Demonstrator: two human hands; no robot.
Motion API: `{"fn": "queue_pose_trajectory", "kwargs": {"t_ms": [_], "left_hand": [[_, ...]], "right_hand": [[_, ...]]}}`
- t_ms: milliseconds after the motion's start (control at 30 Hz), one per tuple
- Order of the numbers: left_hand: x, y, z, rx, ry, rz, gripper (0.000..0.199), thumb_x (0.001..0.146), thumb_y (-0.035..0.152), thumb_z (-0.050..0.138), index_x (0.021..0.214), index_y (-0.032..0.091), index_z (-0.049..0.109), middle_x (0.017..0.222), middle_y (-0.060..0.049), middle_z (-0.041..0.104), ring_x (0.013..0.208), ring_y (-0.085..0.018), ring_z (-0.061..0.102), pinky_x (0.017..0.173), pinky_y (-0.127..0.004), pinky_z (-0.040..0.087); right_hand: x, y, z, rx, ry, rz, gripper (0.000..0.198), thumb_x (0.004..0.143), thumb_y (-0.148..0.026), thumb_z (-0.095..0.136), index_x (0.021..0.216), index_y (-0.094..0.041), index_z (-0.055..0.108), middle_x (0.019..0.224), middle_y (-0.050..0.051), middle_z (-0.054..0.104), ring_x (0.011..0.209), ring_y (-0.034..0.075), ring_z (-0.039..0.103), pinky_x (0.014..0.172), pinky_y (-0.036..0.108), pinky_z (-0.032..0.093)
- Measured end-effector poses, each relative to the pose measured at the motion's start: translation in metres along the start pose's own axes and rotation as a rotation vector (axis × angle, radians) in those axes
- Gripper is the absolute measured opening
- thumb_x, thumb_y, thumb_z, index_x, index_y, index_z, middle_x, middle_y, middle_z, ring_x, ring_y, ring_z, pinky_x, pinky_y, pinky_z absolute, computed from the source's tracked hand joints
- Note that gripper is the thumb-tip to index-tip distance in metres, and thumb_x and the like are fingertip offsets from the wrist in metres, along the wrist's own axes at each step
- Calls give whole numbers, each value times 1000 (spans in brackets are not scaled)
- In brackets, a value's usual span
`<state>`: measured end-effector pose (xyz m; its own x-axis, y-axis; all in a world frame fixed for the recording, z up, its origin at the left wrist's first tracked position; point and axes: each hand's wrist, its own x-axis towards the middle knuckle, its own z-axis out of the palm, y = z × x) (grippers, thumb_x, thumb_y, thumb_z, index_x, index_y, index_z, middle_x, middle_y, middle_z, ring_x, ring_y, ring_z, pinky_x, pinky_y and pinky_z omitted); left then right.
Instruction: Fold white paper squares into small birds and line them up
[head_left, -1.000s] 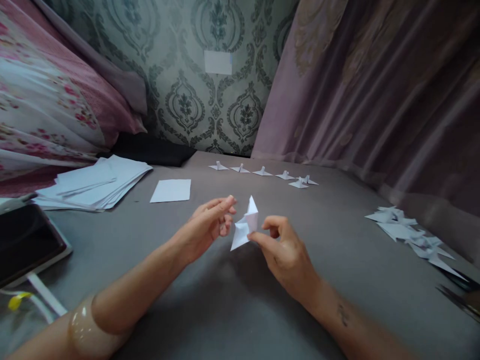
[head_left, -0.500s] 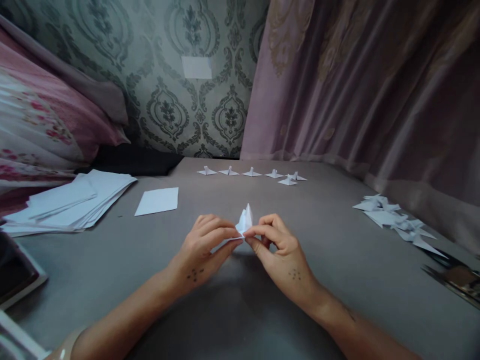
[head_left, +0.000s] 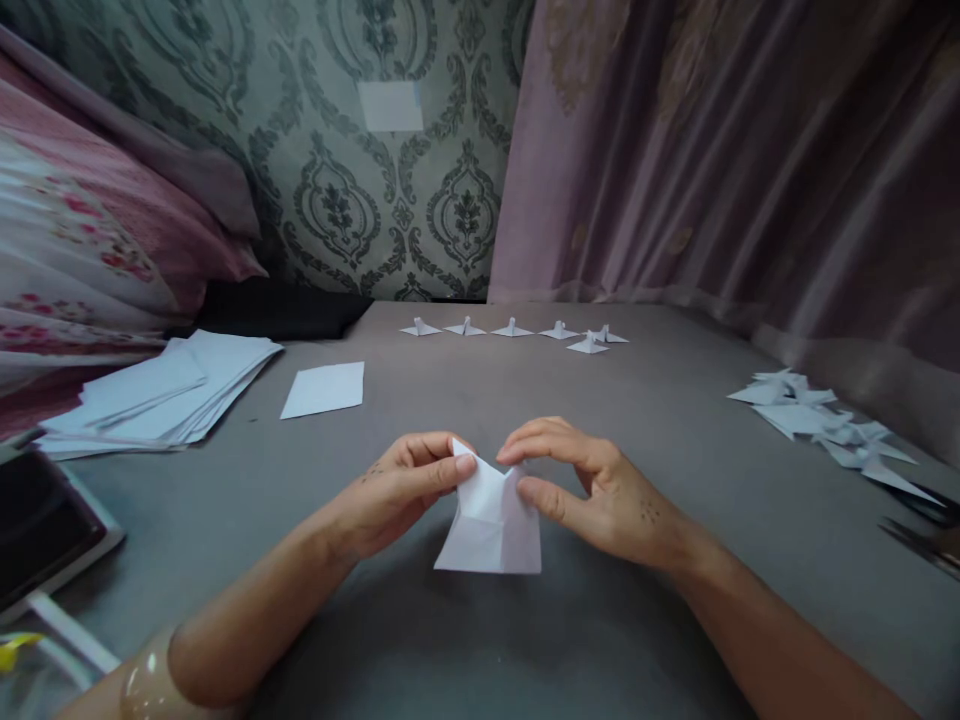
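Observation:
A folded piece of white paper (head_left: 484, 530) is held up over the grey table in front of me, with two points at the top, a notch between them and a wide lower edge. My left hand (head_left: 412, 480) pinches its upper left point, thumb on the near face. At the upper right corner, my right hand (head_left: 592, 485) has the paper between thumb and bent fingers. The right fingertips partly cover that corner.
Folded paper birds (head_left: 512, 328) stand in a row at the far side; more folded paper pieces (head_left: 817, 415) are heaped at right beside scissors (head_left: 919, 545). Stacked paper sheets (head_left: 157, 395), a single paper square (head_left: 326, 390) and a dark-screened device (head_left: 45, 530) are at left.
The folded paper has turned, so its wide face and lower edge now show. My hands have moved apart to its two upper points. The view has shifted slightly.

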<state>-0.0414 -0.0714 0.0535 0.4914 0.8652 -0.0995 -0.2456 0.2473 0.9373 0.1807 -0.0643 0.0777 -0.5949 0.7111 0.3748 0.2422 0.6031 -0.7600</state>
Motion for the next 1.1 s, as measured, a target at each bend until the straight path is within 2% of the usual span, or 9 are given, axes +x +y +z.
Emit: {"fn": "queue_pose_trajectory", "kwargs": {"t_ms": [167, 300, 467, 700, 833, 900, 967, 1033, 1100], "left_hand": [[0, -3, 3, -49, -48, -54, 19, 81, 33, 66, 77, 14, 65, 71, -2, 58, 64, -11, 54, 60, -21, 41], [-1, -2, 5, -45, -78, -31, 18, 72, 23, 75, 88, 19, 67, 80, -2, 61, 72, -13, 58, 66, -24, 45], [-2, 2, 6, 110, -163, 22, 8, 68, 17, 76, 73, 18, 71, 89, -4, 62, 85, -16, 58, 76, -28, 46], [-5, 10, 11, 312, -224, 22, 6, 73, 18, 73, 78, 20, 75, 83, -4, 64, 80, -17, 59, 77, -29, 47], [-7, 12, 15, 411, -178, 116, 3, 75, 21, 72, 76, 20, 74, 82, -5, 63, 81, -17, 58, 79, -29, 47], [-8, 11, 16, 447, -141, 156, 3, 76, 23, 72, 76, 20, 74, 84, -5, 61, 84, -18, 57, 81, -29, 46], [-8, 10, 15, 467, -85, 187, 5, 77, 25, 71, 75, 20, 73, 84, -5, 58, 84, -18, 56, 82, -29, 45], [-6, 7, 15, 479, -13, 224, 6, 78, 26, 70, 75, 21, 72, 84, -4, 56, 83, -17, 54, 81, -29, 45], [-4, 2, 13, 492, 74, 277, 6, 79, 26, 69, 76, 21, 72, 89, -5, 55, 87, -17, 53, 84, -29, 44]], "right_hand": [[1, 5, -1, 194, -160, 105, 8, 86, -28, 61, 89, -23, 67, 88, 0, 63, 85, 14, 59, 83, 31, 47], [0, 7, -2, 291, -222, 146, 10, 87, -30, 60, 85, -22, 66, 84, -1, 62, 80, 12, 57, 77, 29, 46], [-1, 9, -2, 399, -282, 204, 15, 86, -34, 60, 84, -21, 66, 84, 1, 62, 77, 13, 55, 71, 28, 47], [-1, 11, 2, 521, -350, 270, 15, 85, -34, 61, 84, -18, 63, 81, 0, 59, 74, 11, 53, 69, 25, 45], [-1, 14, 8, 678, -286, 374, 26, 78, -37, 70, 90, -19, 55, 78, -1, 58, 69, 10, 54, 63, 24, 46], [-2, 17, 11, 676, -224, 371, 33, 76, -40, 71, 95, -21, 53, 83, 0, 59, 74, 12, 57, 66, 26, 48], [-2, 20, 15, 533, -96, 316, 40, 75, -41, 72, 104, -22, 53, 97, 4, 60, 89, 16, 58, 77, 31, 49], [-2, 21, 18, 323, 91, 265, 43, 73, -40, 74, 109, -25, 54, 109, 6, 58, 103, 19, 55, 87, 37, 47], [-1, 18, 20, 165, 217, 239, 30, 74, -38, 73, 98, -25, 60, 108, 5, 58, 101, 19, 55, 89, 38, 46]]}}
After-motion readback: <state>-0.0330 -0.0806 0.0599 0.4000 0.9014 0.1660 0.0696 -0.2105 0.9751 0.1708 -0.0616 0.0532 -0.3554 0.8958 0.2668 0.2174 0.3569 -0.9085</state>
